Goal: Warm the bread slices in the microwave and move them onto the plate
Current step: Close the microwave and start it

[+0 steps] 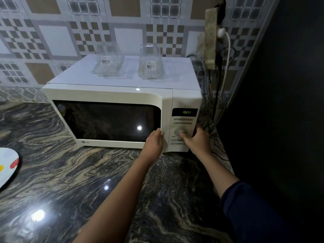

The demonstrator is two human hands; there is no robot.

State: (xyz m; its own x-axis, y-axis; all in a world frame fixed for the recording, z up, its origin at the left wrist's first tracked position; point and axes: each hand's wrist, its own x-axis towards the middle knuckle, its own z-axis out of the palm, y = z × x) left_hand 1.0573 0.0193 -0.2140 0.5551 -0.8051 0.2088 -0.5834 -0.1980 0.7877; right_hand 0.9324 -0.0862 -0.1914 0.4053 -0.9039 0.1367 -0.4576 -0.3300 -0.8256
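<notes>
A white microwave (112, 94) stands on the dark marbled counter, its door closed and its window dark, so no bread shows inside. The display (186, 112) glows green. My left hand (155, 140) rests flat against the right edge of the door. My right hand (196, 140) is at the control panel, thumb pressed on the round dial (180, 131) while the fingers wrap around the oven's right side. A white plate (8, 165) with red and yellow marks lies at the far left edge of the counter.
Two clear glass containers (109, 61) (150, 62) sit upside down on top of the microwave. Cables and a white plug (221, 32) hang by the tiled wall at the right. A dark surface (280, 85) closes off the right side.
</notes>
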